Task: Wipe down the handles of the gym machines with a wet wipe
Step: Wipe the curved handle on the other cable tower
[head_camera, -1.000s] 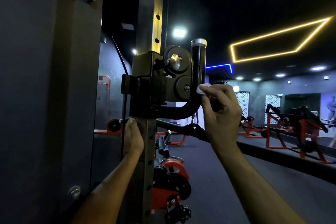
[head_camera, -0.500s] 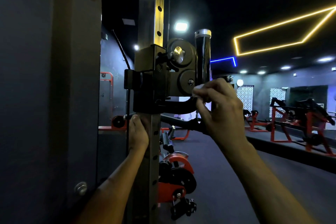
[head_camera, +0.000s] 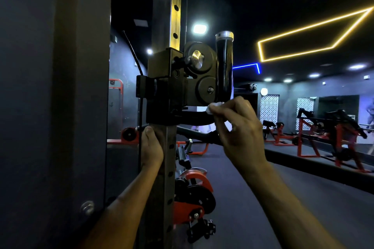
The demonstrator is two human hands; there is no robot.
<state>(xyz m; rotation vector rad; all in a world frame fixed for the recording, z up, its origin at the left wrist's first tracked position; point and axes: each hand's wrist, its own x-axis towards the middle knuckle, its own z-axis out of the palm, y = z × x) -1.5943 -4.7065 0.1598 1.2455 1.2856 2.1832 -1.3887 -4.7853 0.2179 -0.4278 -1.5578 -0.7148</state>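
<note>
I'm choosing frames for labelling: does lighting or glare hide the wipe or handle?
Head view: dim room; white wipe stands out in the right hand; black handle shows glossy streaks; ceiling lamp flares; left hand shadowed.

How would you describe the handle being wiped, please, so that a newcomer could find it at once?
Find the tall perforated steel upright at centre-left and the black carriage clamped on it. From its base a glossy black handle curves rightward, then rises. Alone here, it has a silver end cap, and the right hand presses a white wipe against its bend.
</note>
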